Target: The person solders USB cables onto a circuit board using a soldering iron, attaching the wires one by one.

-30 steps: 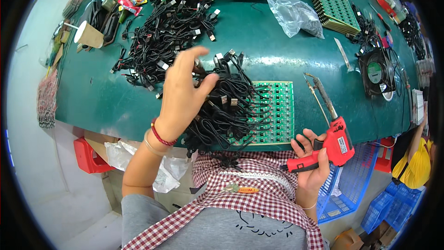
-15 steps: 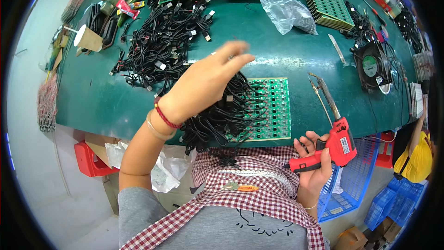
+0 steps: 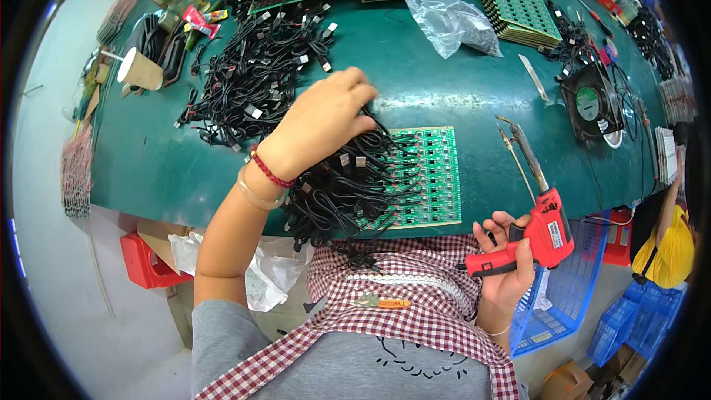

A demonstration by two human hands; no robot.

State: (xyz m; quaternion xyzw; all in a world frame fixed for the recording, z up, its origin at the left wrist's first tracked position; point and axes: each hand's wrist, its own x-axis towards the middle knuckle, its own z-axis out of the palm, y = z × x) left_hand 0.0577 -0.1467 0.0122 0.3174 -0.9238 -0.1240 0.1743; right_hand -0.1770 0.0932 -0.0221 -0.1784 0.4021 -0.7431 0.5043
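At the upper left of the frame a paper cup (image 3: 139, 70) stands near the tabletop (image 3: 148, 170) edge, beside a loose heap of black cables (image 3: 255, 81). In the centre the left hand (image 3: 322, 122) rests on a second bundle of cables (image 3: 337, 192), fingers curled down into it; whether they pinch a cable is hidden by the hand itself. That bundle covers the left part of a green circuit board (image 3: 429, 178) lying at the tabletop's near edge. Bare green surface opens right of the board. At the lower right, off the tabletop, the right hand (image 3: 507, 267) grips a red soldering gun (image 3: 537, 233), tip pointing up.
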